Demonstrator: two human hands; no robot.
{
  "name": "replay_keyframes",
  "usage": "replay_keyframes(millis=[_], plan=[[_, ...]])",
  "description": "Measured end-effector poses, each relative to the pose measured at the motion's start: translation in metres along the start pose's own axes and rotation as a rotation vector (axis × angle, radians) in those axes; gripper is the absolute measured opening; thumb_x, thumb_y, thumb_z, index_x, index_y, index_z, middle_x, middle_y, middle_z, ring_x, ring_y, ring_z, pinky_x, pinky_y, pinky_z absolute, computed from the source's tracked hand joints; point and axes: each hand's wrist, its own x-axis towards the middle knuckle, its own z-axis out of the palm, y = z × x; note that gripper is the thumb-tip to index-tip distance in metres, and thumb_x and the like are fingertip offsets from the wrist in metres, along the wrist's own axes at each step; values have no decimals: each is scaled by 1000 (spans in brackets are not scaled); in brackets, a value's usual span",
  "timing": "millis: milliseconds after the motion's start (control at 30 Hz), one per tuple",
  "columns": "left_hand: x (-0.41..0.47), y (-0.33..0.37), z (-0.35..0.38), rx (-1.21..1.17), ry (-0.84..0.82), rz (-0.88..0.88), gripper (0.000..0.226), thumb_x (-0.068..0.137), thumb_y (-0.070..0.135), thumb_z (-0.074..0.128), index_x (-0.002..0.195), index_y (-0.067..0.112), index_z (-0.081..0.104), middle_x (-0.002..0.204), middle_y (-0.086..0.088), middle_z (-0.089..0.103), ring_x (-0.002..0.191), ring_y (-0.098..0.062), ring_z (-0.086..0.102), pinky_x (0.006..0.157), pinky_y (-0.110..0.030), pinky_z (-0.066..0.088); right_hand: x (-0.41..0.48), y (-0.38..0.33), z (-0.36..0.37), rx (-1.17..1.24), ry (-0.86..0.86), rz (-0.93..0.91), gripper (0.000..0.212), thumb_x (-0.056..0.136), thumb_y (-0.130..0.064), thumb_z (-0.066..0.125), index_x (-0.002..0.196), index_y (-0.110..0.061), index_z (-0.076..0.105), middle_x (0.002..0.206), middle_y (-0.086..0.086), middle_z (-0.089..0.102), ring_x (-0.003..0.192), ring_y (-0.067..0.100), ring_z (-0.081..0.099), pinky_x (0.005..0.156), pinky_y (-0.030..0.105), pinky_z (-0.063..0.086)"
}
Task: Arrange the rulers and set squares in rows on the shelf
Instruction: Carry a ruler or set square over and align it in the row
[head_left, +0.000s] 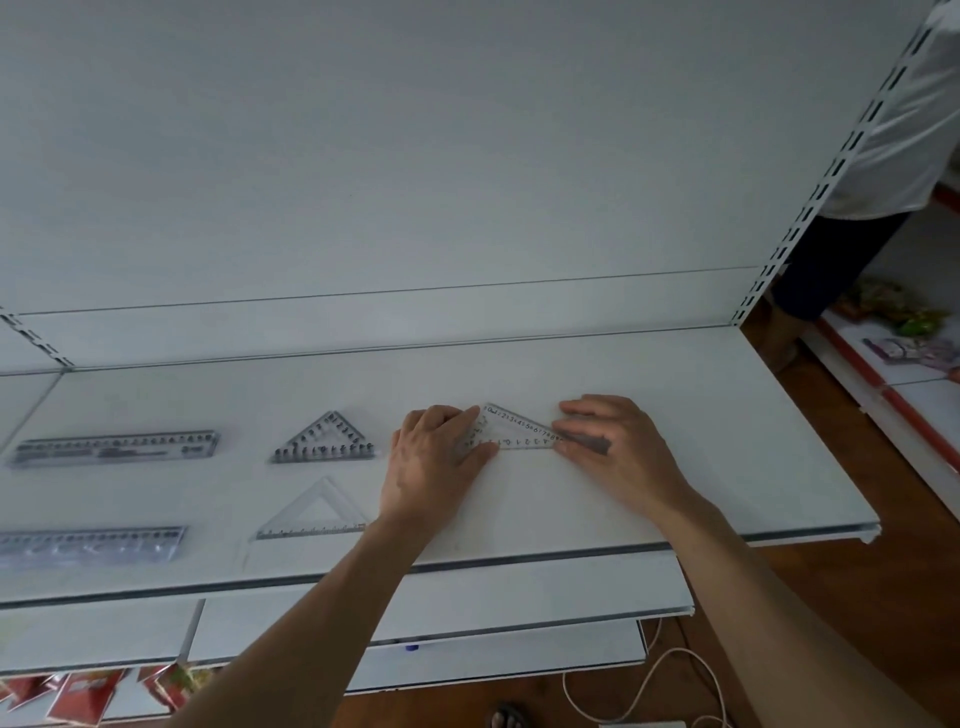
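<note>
A clear set square (514, 430) lies flat on the white shelf (727, 441), right of centre. My left hand (434, 457) presses its left corner and my right hand (618, 447) holds its right tip, fingers flat on it. To the left, a set square (326, 439) and a ruler (117, 447) form a back row. In front of them, another clear set square (314, 512) and a second ruler (91, 543) form a front row.
The shelf's front edge (519, 561) runs below my wrists, with lower shelves beneath it. A slotted upright (810, 208) stands at the back right. Another person (857, 182) stands beyond it. Red packets (88, 693) and a white cable (649, 680) lie on the floor.
</note>
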Motion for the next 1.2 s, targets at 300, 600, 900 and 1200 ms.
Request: replay_keyframes(millis=[300,600,900,1200], plan=[[-5,4,-4,-15,19,-30,51,82,53,61,125,26,60,114,9,59,108,-16,48,93,-31,36,0,-3,-3,-9,-5,17,27,79,-27,76,105,-17,74,116,-7,67,114,16,54,101,26,36],[-21,15,-44,-103,-32,-52,41,88,48,58,122,26,61,122,7,61,115,-14,52,100,-30,39,-2,-21,-9,20,-3,143,25,86,-20,68,111,-19,70,116,-7,64,112,9,51,92,9,28],[-86,-64,-177,104,28,-127,29,89,43,55,112,29,65,109,10,66,100,-14,59,87,-27,44,33,-149,56,-122,-29,-40,17,86,-17,64,101,-16,72,107,-1,69,102,21,63,87,28,44],[-227,-226,-324,279,112,-484,37,89,53,49,120,36,58,115,16,62,106,-9,58,88,-28,47,39,-384,200,-8,-337,-286,24,89,-32,58,109,-24,69,112,-5,66,104,14,60,87,26,44]])
